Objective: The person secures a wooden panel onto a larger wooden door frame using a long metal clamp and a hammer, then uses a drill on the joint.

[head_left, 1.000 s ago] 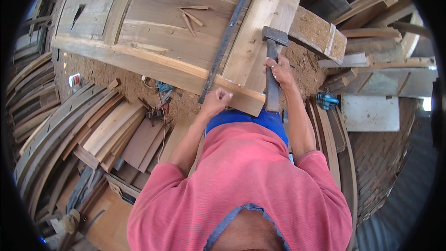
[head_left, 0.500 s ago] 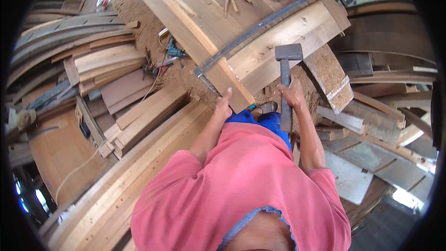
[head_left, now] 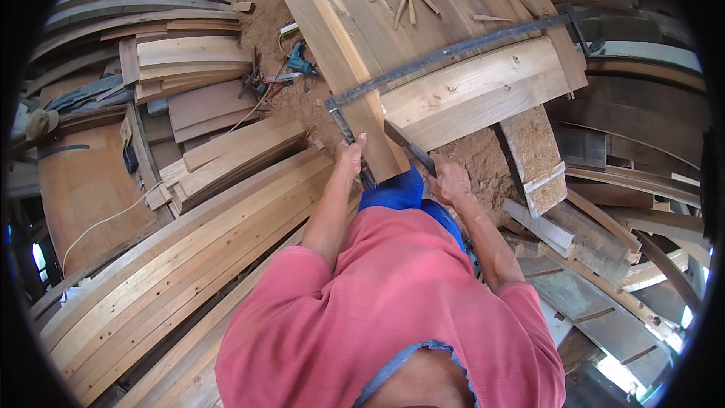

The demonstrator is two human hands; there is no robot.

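A wooden panel [head_left: 445, 11] lies ahead of me, with a long board [head_left: 387, 153] along its left side whose end points toward me. My left hand [head_left: 350, 157] grips that board's left edge near its end, thumb on top and fingers mostly hidden. Across the panel runs a dark metal bar clamp [head_left: 453, 51], its screw end just beyond my left hand. My right hand [head_left: 451, 180] is closed round the handle of a dark hammer [head_left: 411, 149]. The hammer's head is against or very close to the board's right side; whether it touches I cannot tell.
Thin wood slivers [head_left: 411, 6] lie on the panel. A sawdust-covered block [head_left: 535, 159] stands to the right. Stacked planks [head_left: 181, 257] fill the left side, with a teal power tool [head_left: 300, 59] and its cord on the sawdust floor. More boards [head_left: 634, 91] are piled at right.
My right hand has swung the hammer left and down, from upright right of the board to the board's inner side. My left hand stays at the board's edge. The whole view has shifted slightly.
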